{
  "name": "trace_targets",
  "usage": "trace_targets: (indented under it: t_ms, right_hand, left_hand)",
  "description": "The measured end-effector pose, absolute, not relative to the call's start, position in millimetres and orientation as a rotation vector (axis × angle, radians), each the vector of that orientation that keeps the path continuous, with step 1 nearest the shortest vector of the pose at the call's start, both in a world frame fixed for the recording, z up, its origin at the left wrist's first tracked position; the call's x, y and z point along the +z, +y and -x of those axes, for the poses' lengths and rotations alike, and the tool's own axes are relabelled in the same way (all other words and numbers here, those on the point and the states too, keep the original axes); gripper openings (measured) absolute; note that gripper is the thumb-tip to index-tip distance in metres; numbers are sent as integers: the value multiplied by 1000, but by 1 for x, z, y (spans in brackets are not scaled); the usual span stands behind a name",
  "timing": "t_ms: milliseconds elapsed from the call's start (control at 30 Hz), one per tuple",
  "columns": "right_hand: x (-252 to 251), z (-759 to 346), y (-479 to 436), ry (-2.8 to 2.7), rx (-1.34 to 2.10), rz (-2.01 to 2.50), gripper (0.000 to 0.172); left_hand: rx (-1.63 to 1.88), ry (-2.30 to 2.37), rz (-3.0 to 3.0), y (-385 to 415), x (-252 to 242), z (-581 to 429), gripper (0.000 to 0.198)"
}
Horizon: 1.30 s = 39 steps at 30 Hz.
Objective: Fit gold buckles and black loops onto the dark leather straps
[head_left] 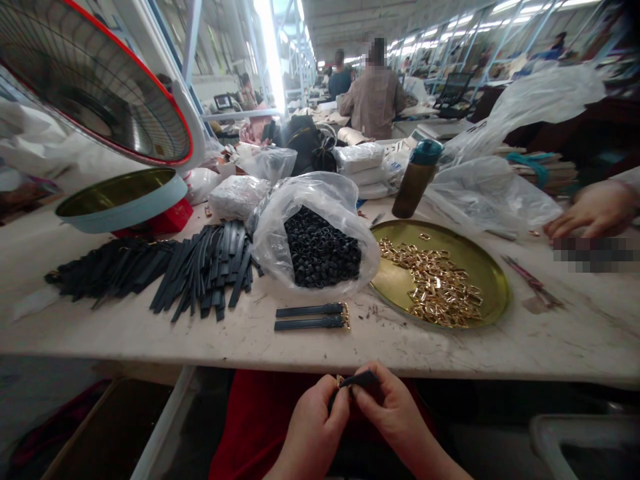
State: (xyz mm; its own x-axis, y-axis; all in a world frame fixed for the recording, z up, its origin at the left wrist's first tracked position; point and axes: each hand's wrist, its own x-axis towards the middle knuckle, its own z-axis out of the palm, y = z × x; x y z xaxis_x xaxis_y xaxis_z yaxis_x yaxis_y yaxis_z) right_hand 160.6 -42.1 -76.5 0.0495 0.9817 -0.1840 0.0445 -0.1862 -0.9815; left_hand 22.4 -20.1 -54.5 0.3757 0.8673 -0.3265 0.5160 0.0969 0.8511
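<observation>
Below the table's front edge, my left hand (323, 407) and my right hand (385, 400) meet, both closed on one dark strap (361, 380). A bit of gold metal, likely a buckle, shows at my left fingertips; most of it is hidden. On the table just ahead lie two dark straps with gold buckles (311, 317), side by side. Behind them a clear plastic bag (265, 250) stands open, full of small black loops (323, 250). A round gold tray (493, 273) at the right holds many gold buckles (445, 290).
Piles of dark straps (207, 267) lie at the left, near a round tin (125, 207) and a fan (100, 87). Scissors (533, 280) and a bottle (417, 177) are at the right. A co-worker's hand (595, 210) rests at the far right.
</observation>
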Motion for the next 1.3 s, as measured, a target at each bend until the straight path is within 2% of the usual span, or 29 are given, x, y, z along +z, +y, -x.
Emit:
trace_targets:
  t_ms: [400, 567, 600, 667, 700, 733, 767, 867, 1000, 1300]
  right_hand:
    - [-72, -168, -20, -1082, 1460, 1343, 22]
    - [-59, -181, -12, -1337, 1436, 1245, 20]
    - [-56, -187, -4, -1436, 1415, 1223, 23]
    - [-47, -200, 20, -1661, 1259, 1266, 31]
    - [-43, -207, 37, -1759, 1100, 1347, 37]
    - [-40, -214, 56, -1837, 798, 1519, 40]
    - [-37, -221, 75, -1927, 443, 1739, 40]
    - [-35, -233, 124, -1972, 163, 1918, 26]
    - [-44, -231, 141, -2115, 43, 1990, 17]
    - [-51, -218, 120, -2277, -9, 2033, 26]
  left_hand:
    - [316, 1242, -1663, 4, -50, -20, 27]
    - [381, 1249, -1492, 21, -52, -22, 20]
    - [421, 1224, -1480, 23, -52, -23, 26]
    - [464, 1159, -1520, 28, -49, -26, 33]
    - [473, 1139, -1546, 29, -48, -28, 30]
    - [478, 1130, -1557, 31, -46, -29, 27]
    - [490, 1134, -1551, 33, -45, -31, 26]
    - [571, 1189, -1514, 35, -42, -31, 29]
    - [612, 1223, -1506, 31, -43, -23, 29]
    - [613, 1219, -1524, 22, -45, -18, 27]
